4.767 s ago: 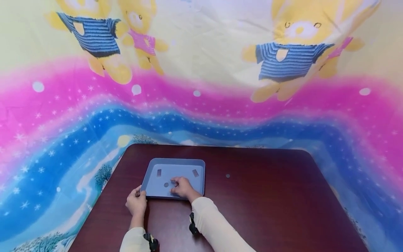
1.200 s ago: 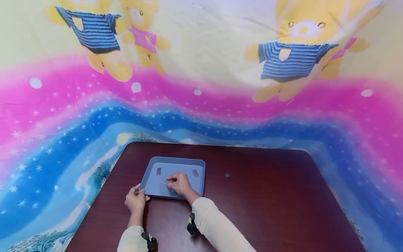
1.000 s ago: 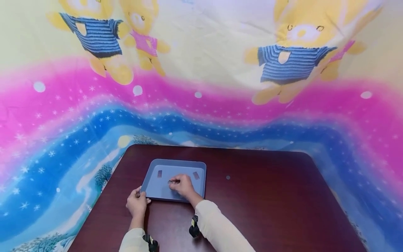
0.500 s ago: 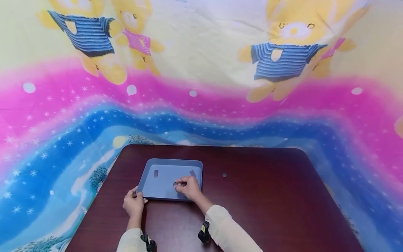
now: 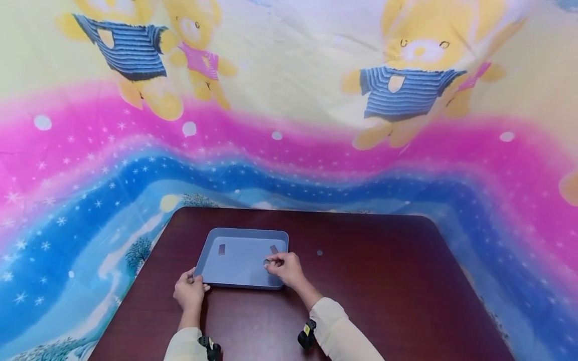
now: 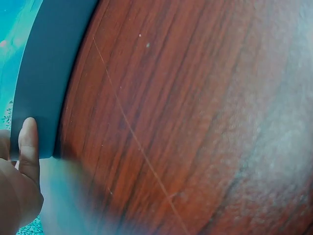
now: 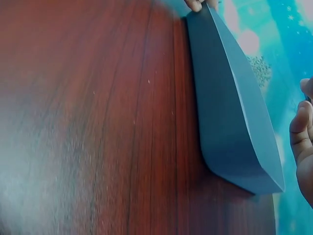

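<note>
A grey-blue rectangular tray point(image 5: 241, 287) lies on the dark red-brown table. My left hand point(image 5: 188, 291) grips its near left corner; in the left wrist view the thumb point(image 6: 29, 139) lies along the outer wall. Over the tray's right side, my right hand point(image 5: 286, 268) pinches a small round coin-like disc point(image 5: 266, 262) between thumb and fingertips. In the right wrist view, this hand point(image 7: 304, 147) shows only at the right edge, with the disc mostly hidden. Two small brownish rectangular pieces, one at left point(image 5: 222, 249) and one at right point(image 5: 273, 248), lie in the tray.
Another small round grey disc point(image 5: 319, 253) lies on the table point(image 5: 384, 286) to the right of the tray. Behind the table's far edge hangs a cloth point(image 5: 280, 165) printed with bears. Each wrist wears a black camera.
My right hand has taken the round disc from the tray's middle and carried it rightward, near the right rectangular piece. My left hand keeps its grip on the corner.
</note>
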Motion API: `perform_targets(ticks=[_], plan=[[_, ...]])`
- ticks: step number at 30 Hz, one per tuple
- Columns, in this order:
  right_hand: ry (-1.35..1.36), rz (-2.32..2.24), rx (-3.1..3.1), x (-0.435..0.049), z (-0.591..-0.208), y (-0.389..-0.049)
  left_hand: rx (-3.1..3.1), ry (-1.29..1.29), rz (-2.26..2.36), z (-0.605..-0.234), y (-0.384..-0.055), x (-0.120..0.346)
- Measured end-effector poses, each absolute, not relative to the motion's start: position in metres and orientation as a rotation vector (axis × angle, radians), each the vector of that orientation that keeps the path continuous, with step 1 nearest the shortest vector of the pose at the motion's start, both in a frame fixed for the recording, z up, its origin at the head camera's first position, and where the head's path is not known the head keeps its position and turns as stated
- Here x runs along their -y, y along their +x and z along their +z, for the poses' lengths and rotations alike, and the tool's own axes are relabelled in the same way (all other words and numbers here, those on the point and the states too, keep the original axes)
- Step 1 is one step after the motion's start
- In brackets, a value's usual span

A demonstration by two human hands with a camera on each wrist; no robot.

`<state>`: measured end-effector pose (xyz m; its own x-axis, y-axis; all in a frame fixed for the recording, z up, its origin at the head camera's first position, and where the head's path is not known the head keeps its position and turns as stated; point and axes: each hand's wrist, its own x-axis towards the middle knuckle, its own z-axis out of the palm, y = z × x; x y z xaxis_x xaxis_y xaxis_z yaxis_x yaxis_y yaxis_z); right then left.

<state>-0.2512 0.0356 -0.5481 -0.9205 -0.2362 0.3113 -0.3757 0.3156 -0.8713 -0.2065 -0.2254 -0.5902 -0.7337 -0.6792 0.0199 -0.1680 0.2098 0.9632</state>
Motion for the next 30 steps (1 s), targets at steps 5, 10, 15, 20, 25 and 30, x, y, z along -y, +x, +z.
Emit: perform_targets(ticks=[5,10,15,20,25,30], plan=[[0.56,1.687,2.421,-0.049,-0.547,-0.252,2.038,0.804,-1.557,-0.589,-0.206,0.224],[0.492,1.671,2.386,-0.065,-0.549,-0.253,2.033,0.788,-1.548,-0.589,-0.207,0.224],[0.427,1.668,2.393,-0.081,-0.553,-0.255,2.034,0.787,-1.526,-0.591,-0.208,0.224],[0.35,1.651,2.438,-0.093,-0.56,-0.257,2.063,0.798,-1.464,-0.592,-0.206,0.223],[0.292,1.561,2.46,-0.111,-0.567,-0.259,2.079,0.77,-1.454,-0.592,-0.205,0.221],[0.237,1.571,2.465,-0.129,-0.573,-0.263,2.069,0.771,-1.427,-0.593,-0.207,0.222]])
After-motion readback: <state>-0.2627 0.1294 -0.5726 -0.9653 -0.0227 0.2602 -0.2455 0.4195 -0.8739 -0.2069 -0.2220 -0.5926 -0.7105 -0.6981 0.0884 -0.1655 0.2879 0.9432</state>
